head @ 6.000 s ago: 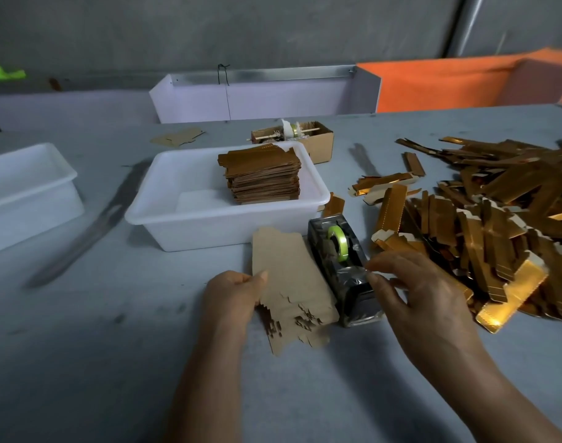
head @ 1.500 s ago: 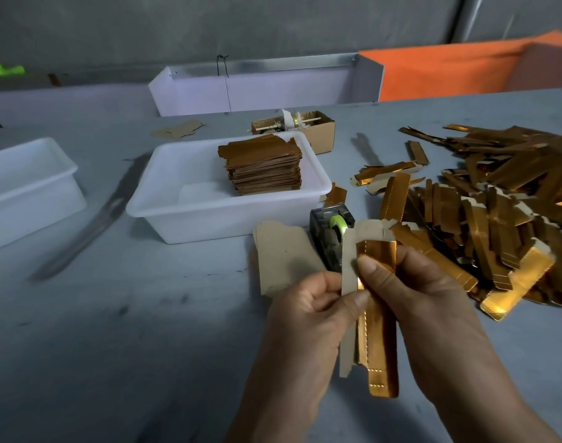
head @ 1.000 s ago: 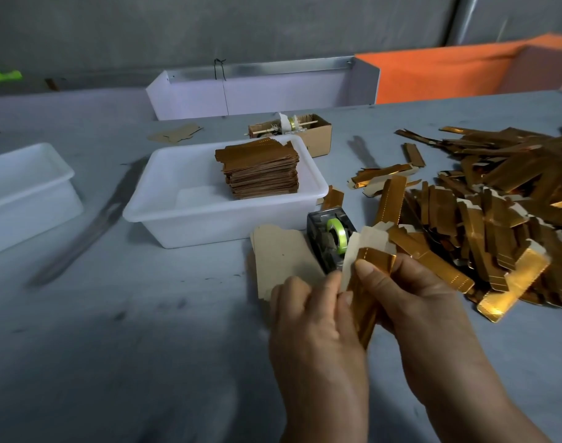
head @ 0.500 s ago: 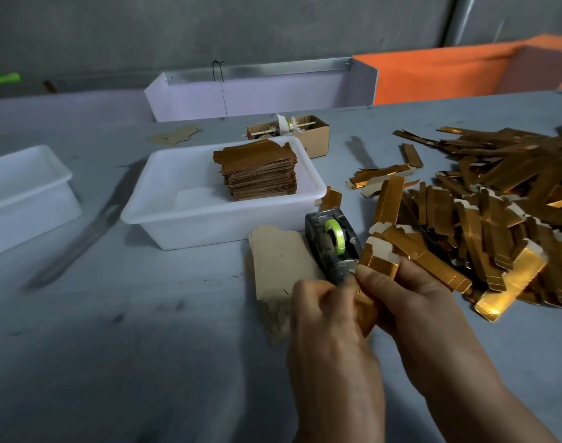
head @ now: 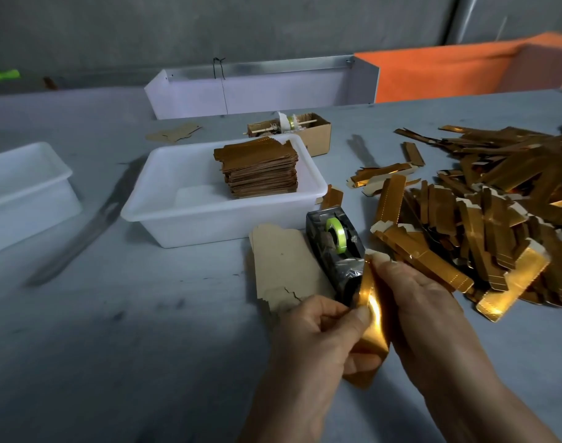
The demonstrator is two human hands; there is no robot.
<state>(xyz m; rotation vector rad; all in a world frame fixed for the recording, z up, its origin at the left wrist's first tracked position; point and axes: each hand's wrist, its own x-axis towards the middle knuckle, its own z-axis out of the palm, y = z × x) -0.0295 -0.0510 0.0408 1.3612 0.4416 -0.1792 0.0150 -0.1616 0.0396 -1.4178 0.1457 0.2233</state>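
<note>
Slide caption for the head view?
Left hand and right hand hold a gold card by the tape dispenser.

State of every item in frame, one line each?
gold card piece: bent, held between both hands
left hand: pinches the piece's lower part
right hand: grips its upper part, by the dispenser
tape dispenser: upright on the table, green roll loaded
white tub: open, holds a stack of flat blanks
pile of gold pieces: loose on the table
brown card sheets: flat beside the dispenser
cardboard box: open

Two tubs, one tape dispenser, one cardboard box, one stack of cards, one held strip, a heap beyond counting.
</note>
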